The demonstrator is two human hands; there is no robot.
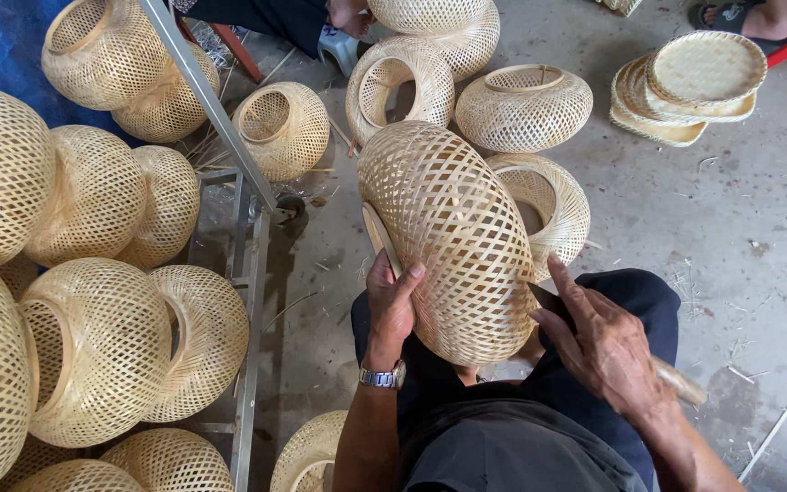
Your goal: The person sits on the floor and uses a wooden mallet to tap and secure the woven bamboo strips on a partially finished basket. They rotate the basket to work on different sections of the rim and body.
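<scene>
A round woven bamboo basket [453,232] rests tilted on my lap, its open-weave side facing up. My left hand [392,301], with a metal watch on the wrist, grips the basket's rim at its lower left edge. My right hand [605,342] holds a knife [546,301] with a wooden handle, the dark blade pressed against the basket's right side. My index finger lies along the blade.
Many similar woven baskets [102,342] are stacked on a metal frame [250,273] at the left. More baskets [523,107] lie on the concrete floor ahead, with flat woven trays [689,82] at the far right. Another person's feet [758,18] show at the top.
</scene>
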